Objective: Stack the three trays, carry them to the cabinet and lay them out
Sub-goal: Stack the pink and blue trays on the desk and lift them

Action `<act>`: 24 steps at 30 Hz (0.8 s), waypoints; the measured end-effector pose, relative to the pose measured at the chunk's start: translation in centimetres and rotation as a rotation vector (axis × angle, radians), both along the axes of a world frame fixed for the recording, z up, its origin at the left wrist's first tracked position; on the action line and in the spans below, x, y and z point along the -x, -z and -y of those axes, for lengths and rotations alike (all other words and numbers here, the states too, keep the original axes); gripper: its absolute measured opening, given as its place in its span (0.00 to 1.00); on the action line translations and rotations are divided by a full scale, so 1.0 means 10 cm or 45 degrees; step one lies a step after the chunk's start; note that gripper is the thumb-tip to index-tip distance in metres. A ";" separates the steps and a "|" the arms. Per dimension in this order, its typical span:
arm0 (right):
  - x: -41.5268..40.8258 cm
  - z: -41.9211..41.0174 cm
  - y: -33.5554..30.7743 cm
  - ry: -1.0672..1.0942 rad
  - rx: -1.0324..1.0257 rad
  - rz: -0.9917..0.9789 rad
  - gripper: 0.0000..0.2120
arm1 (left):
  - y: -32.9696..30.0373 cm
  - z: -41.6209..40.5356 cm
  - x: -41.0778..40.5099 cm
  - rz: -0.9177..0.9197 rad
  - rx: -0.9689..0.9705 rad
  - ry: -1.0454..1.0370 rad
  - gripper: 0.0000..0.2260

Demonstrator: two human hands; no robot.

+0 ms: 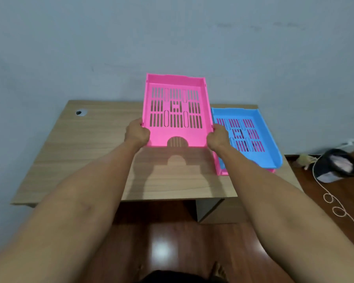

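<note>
I hold a pink slotted tray (177, 137) lifted above the wooden table (86, 152), tilted up at its far end. My left hand (137, 134) grips its left edge and my right hand (218, 137) grips its right edge. To the right, a blue tray (268, 139) lies on the table, stacked on another pink tray (222, 172) whose near edge shows beneath it. The lifted tray casts a shadow on the table below.
A grey wall stands right behind the table. On the dark wooden floor at the right are a black bin (335, 166) and a looping white cord (335, 209). A round cable hole (79, 112) sits at the table's far left corner.
</note>
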State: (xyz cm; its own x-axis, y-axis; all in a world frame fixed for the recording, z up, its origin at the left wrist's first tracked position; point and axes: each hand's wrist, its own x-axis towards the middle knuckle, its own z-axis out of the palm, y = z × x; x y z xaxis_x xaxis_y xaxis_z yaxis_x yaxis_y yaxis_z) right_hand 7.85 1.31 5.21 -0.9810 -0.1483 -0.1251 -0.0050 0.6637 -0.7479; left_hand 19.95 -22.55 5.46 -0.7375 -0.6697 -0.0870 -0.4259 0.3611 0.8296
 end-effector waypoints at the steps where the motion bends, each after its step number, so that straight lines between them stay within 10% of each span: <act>1: 0.10 -0.18 -0.02 -0.002 -0.011 -0.025 0.18 | -0.01 -0.16 0.10 -0.006 0.008 0.000 0.21; 24: 1.36 -2.96 0.19 -0.006 -0.044 0.118 0.21 | 0.35 -2.84 1.49 0.125 -0.004 0.065 0.18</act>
State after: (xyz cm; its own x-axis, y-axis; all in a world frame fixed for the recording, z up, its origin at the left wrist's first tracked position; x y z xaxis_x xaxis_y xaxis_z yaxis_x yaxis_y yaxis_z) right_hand -5.76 30.86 3.34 -0.9644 -0.1466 -0.2201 0.0600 0.6893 -0.7220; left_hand 5.04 5.84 1.99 -0.7582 -0.6314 -0.1624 -0.4864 0.3819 0.7859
